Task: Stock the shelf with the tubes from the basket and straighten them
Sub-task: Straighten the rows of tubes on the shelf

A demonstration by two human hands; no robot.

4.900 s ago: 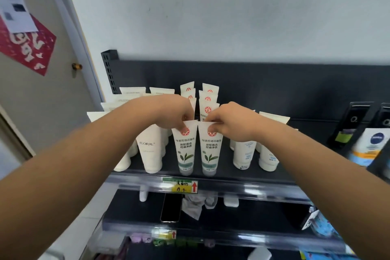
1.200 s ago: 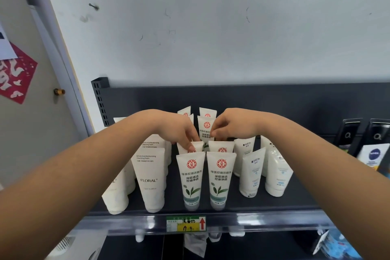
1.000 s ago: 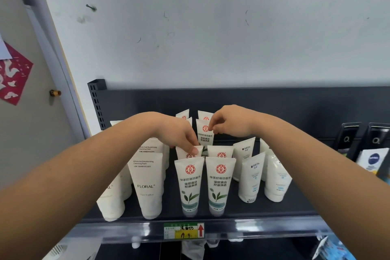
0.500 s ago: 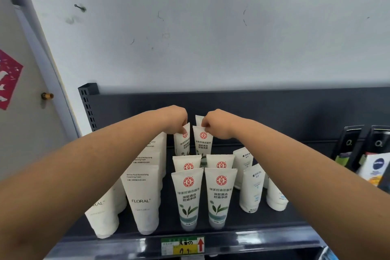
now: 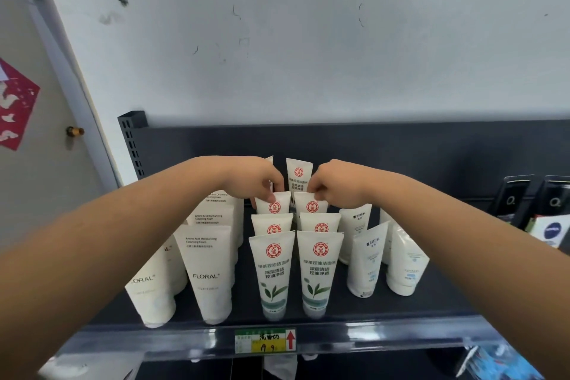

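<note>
Straightening the third-row tubes [image 5: 274,206]: left hand [image 5: 256,182] and right hand [image 5: 334,190] each pinch one tube's top edge; next, likely, squaring both behind the front rows.

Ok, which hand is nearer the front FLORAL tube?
Left. The left hand pinches the left green-tea tube behind and right of the FLORAL tube; the right hand pinches the right green-tea tube, farther right.

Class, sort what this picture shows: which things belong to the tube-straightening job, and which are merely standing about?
In the job: left hand, pinching the left third-row tube; right hand, pinching the right third-row tube; other green-tea tubes; shelf.
Standing about: FLORAL tubes; blue-print tubes; price tag; red paper cut-out.
</note>
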